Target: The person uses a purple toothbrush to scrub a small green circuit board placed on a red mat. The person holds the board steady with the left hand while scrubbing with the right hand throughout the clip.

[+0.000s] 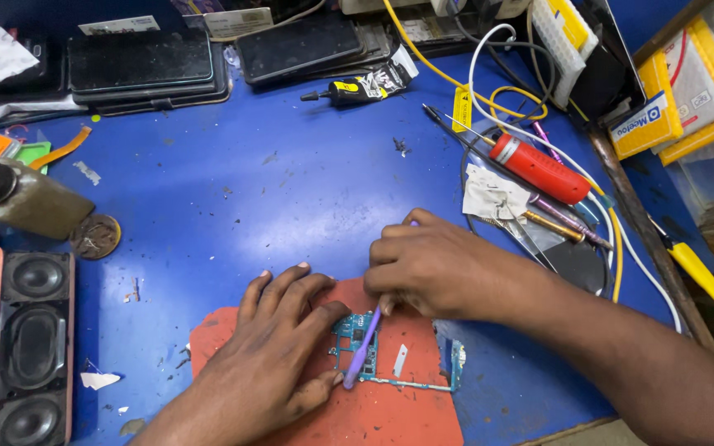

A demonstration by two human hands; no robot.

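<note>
The left hand (278, 343) lies flat, fingers released, steadying a small teal circuit board (355, 347) on an orange rubber mat (390, 413) — the right hand (431, 268) grasps a slim purple plastic tool (363, 348) whose tip rests on the board.

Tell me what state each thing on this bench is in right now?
Left hand: flat on the red mat, pinning the circuit board.
Right hand: gripping a purple tool, tip on the board.
Circuit board: bare, lying flat.
Red screwdriver: lying unused.
Glue tube: capped, lying down.
Phones: screens dark.
</note>
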